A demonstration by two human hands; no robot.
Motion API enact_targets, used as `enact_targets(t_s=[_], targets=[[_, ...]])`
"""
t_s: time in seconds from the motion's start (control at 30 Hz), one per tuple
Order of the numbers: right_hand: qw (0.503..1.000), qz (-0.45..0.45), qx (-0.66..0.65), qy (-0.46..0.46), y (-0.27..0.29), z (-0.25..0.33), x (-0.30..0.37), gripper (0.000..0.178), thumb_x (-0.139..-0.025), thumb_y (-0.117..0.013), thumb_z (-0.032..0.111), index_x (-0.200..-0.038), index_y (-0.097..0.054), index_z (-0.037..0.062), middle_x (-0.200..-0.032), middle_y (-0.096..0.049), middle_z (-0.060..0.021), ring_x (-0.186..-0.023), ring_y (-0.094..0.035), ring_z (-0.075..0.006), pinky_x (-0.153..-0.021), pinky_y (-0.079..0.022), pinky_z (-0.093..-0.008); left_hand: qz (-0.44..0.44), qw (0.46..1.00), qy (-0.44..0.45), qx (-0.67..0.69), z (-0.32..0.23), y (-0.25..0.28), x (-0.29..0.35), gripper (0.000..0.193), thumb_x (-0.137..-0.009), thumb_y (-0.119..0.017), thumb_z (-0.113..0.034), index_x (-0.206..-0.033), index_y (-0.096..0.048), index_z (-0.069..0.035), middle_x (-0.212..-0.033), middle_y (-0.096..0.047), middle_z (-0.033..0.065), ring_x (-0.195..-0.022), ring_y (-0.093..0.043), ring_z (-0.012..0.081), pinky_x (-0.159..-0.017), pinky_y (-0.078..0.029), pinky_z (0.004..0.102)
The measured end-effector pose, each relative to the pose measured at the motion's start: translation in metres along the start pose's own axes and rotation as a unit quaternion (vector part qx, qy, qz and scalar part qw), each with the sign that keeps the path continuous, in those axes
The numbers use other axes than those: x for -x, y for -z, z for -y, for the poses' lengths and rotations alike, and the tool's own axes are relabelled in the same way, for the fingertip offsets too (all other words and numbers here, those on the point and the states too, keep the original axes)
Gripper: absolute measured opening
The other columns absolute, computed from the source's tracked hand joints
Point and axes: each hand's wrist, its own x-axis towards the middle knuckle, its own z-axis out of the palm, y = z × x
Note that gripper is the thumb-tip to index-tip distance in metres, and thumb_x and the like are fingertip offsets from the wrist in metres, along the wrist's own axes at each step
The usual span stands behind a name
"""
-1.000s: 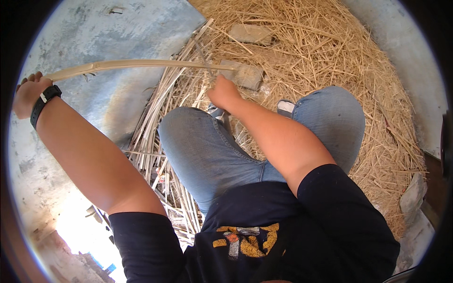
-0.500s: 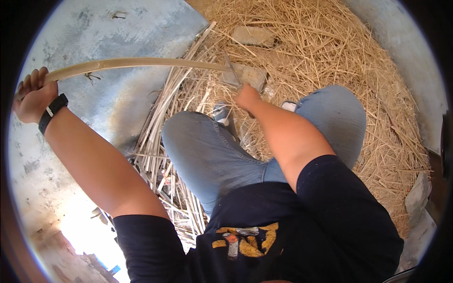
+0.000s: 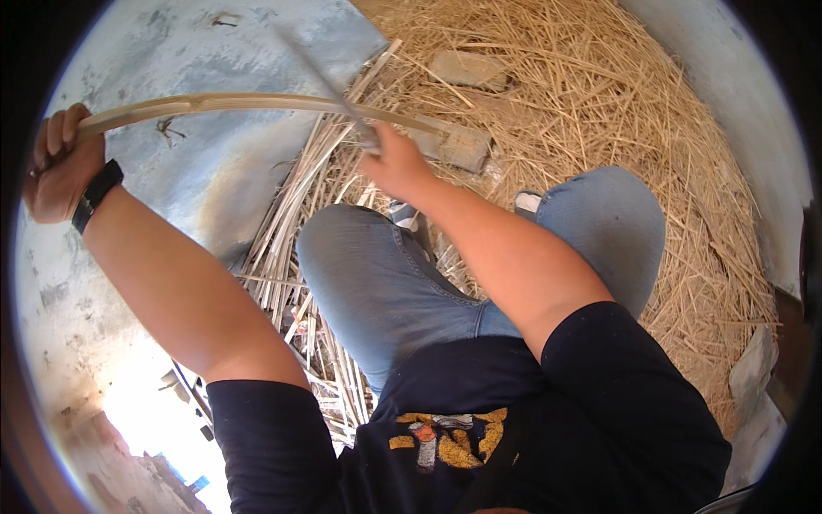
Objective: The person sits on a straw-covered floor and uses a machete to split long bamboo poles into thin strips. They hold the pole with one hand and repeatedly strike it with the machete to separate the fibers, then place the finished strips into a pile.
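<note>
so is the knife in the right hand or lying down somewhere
In hand: the right hand grips its near end, and the knife, blurred, slants up and left across the pale strip.

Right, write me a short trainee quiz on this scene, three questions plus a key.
1. Multiple choice: the left hand holds (a) a rope, (b) a pale strip, (c) a stone.
2. True or false: a black band circles the left wrist.
3. Short answer: what colour is the long, thin tool in the right hand?

Key: 1. b. 2. True. 3. Grey.
</note>
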Motion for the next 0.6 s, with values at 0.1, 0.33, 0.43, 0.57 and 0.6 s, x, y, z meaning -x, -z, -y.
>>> enact_targets(t_s=[0.1,0.33,0.43,0.57,0.6], targets=[[0.970,-0.167,0.135,-0.109,0.011,-0.126,-0.005,0.050,-0.085,-0.069,0.020,-0.126,-0.054,-0.0036,-0.103,-0.070,-0.0249,-0.085,-0.071,-0.0336,-0.073,-0.056,-0.0432,0.027,0.998,0.040,0.033,0.006,0.000,0.001,0.023,-0.072,-0.051,-0.037,-0.056,-0.043,-0.021,-0.053,-0.038,-0.0069,-0.045,-0.035,0.0124,-0.048,-0.029,0.0290],[0.966,-0.119,0.114,-0.199,0.022,-0.081,-0.013,0.054,-0.084,-0.070,0.025,-0.127,-0.055,-0.0046,-0.115,-0.067,-0.0284,-0.108,-0.067,-0.0421,-0.092,-0.054,-0.0461,0.098,0.988,0.101,0.069,0.002,-0.004,0.006,0.023,-0.068,-0.056,-0.037,-0.051,-0.047,-0.024,-0.049,-0.038,-0.0101,-0.041,-0.033,0.0096,-0.045,-0.029,0.0258],[0.988,-0.085,0.062,-0.109,0.013,-0.009,-0.018,0.051,-0.084,-0.069,0.022,-0.123,-0.055,-0.0069,-0.109,-0.068,-0.0277,-0.101,-0.068,-0.0398,-0.087,-0.054,-0.0451,0.124,0.983,0.109,0.085,0.002,-0.005,0.008,0.028,-0.073,-0.055,-0.042,-0.052,-0.048,-0.024,-0.051,-0.039,-0.0100,-0.042,-0.032,0.0095,-0.045,-0.029,0.0261],[0.999,-0.014,0.045,0.017,0.006,0.053,-0.011,0.041,-0.087,-0.065,0.018,-0.122,-0.056,-0.0028,-0.087,-0.062,-0.0162,-0.077,-0.064,-0.0271,-0.070,-0.052,-0.0426,0.062,0.995,0.054,0.050,0.002,-0.009,0.015,0.026,-0.073,-0.053,-0.039,-0.053,-0.045,-0.025,-0.051,-0.039,-0.0095,-0.042,-0.033,0.0098,-0.045,-0.030,0.0260],[0.996,-0.009,0.063,0.063,0.008,0.055,-0.009,0.039,-0.088,-0.063,0.016,-0.122,-0.056,-0.0007,-0.079,-0.060,-0.0111,-0.068,-0.062,-0.0220,-0.064,-0.050,-0.0415,0.049,0.998,0.041,0.028,-0.001,-0.008,0.015,0.025,-0.072,-0.053,-0.039,-0.053,-0.045,-0.025,-0.052,-0.039,-0.0094,-0.042,-0.033,0.0099,-0.045,-0.030,0.0261]])
